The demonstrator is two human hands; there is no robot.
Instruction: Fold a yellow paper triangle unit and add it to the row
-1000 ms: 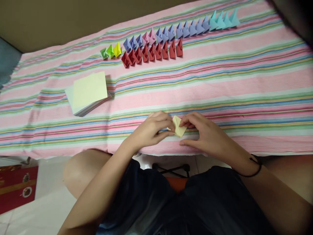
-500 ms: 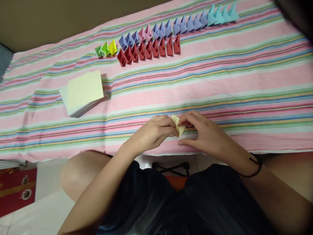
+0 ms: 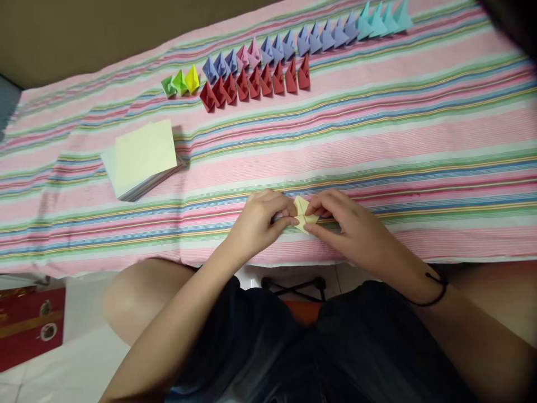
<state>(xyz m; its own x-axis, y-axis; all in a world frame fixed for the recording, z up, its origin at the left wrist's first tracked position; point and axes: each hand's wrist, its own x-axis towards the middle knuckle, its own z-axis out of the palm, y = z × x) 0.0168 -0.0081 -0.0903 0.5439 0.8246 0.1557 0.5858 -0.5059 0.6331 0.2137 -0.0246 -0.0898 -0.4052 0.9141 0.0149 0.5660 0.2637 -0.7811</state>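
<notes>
A small pale yellow folded paper (image 3: 301,214) lies near the front edge of the striped cloth (image 3: 377,134). My left hand (image 3: 260,221) pinches its left side with curled fingers. My right hand (image 3: 348,221) pinches its right side, thumb underneath and fingertips on top. Both hands rest on the cloth. Much of the paper is hidden between the fingertips.
A stack of square paper sheets (image 3: 140,157) lies to the left. Far back stand rows of folded paper boats: several red (image 3: 255,84), green and yellow (image 3: 180,84), purple and pink (image 3: 272,50), teal (image 3: 384,19). A red box (image 3: 29,324) sits on the floor at left.
The hands have closed in on the yellow paper, and it now lies flatter with crossed creases showing. My right thumb has moved up under it.
</notes>
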